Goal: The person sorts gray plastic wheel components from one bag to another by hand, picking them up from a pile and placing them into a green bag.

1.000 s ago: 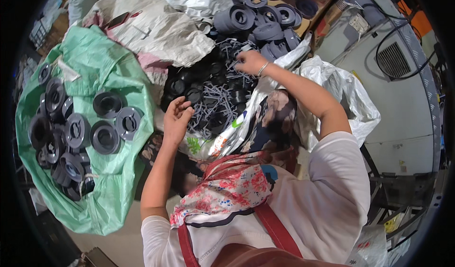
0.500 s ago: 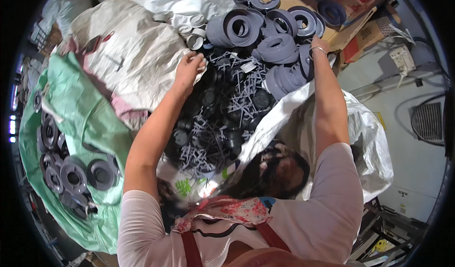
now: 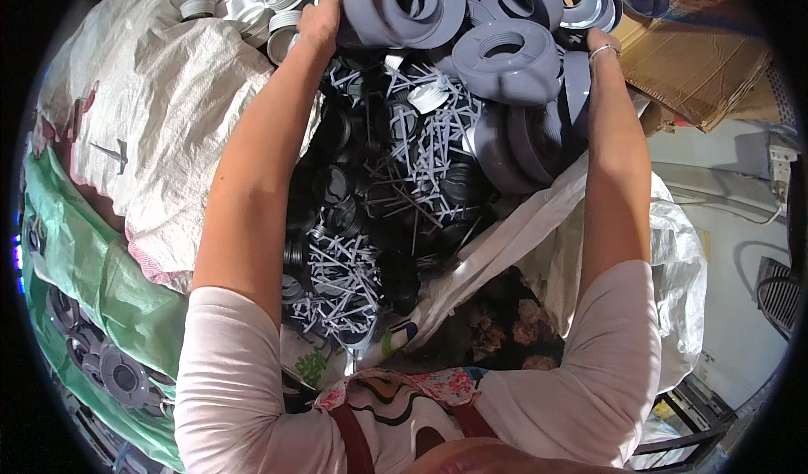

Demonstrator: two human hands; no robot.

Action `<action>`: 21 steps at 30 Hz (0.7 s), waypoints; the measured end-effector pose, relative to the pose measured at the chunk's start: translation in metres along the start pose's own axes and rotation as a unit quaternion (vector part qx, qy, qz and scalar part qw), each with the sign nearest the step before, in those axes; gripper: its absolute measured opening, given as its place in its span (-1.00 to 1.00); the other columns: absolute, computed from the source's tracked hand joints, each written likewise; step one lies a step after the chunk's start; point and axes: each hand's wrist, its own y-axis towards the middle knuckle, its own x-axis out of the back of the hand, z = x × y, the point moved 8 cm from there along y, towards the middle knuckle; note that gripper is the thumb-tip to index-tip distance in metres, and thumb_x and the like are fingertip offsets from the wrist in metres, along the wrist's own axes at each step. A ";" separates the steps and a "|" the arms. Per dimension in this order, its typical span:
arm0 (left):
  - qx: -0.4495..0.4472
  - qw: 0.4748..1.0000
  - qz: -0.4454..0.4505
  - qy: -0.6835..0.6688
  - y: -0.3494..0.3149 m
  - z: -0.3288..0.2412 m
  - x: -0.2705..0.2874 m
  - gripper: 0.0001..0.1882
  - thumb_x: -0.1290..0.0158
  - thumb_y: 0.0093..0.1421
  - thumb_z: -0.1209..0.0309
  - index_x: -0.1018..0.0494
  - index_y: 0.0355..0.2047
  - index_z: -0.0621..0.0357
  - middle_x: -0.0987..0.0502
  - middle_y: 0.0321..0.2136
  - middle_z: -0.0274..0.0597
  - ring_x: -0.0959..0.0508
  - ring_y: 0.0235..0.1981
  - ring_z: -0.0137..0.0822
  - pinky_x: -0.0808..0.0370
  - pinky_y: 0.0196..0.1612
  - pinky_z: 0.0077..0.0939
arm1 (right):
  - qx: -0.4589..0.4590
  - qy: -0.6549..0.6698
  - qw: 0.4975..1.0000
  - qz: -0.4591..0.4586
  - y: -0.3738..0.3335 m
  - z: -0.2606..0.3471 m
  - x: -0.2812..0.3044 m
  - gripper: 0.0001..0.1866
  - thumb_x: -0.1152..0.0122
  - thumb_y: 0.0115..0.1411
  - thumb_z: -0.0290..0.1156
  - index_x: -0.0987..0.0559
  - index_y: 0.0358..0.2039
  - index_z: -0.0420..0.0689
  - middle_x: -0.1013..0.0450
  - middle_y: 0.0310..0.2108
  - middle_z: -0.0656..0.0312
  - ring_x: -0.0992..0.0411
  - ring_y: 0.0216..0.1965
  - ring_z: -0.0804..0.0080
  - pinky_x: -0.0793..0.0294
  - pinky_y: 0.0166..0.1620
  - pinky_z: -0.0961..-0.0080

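My left hand [image 3: 320,21] presses against the left side of a large grey plastic ring [image 3: 412,7] at the top of the heap. Its index finger lies up along the part's edge, and the other fingers are partly hidden. At the heap's right side, the fingers of my right hand [image 3: 601,43] are curled at the edge of a grey ring [image 3: 577,87]; their tips are hard to make out. Between my hands lies another flanged grey ring [image 3: 507,60] with a threaded hole. Below it, more grey rings [image 3: 526,142] lean together.
Black threaded caps [image 3: 337,184] and thin grey plastic sticks [image 3: 345,276] fill the open sack in front of me. A white woven sack [image 3: 181,112] and a green sack [image 3: 101,247] with grey parts are at left. Cardboard [image 3: 699,62] lies at far right.
My left hand has moved up and away from the white sack's edge to the large grey ring. My right hand stays at the rings' right side. The view has shifted closer to the heap.
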 end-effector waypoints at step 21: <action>-0.006 0.985 -0.095 0.145 -0.397 0.021 0.194 -0.51 -0.23 -0.13 0.07 -0.50 -0.42 0.31 -0.54 -0.57 -0.18 -0.49 -0.54 -0.43 -0.42 -0.40 -0.53 | 0.483 -0.146 0.838 0.206 -0.406 0.075 0.003 -0.59 -0.01 0.03 -0.29 -0.20 -0.14 -0.19 -0.43 -0.37 -0.22 -0.39 -0.24 -0.19 -0.33 -0.12 0.06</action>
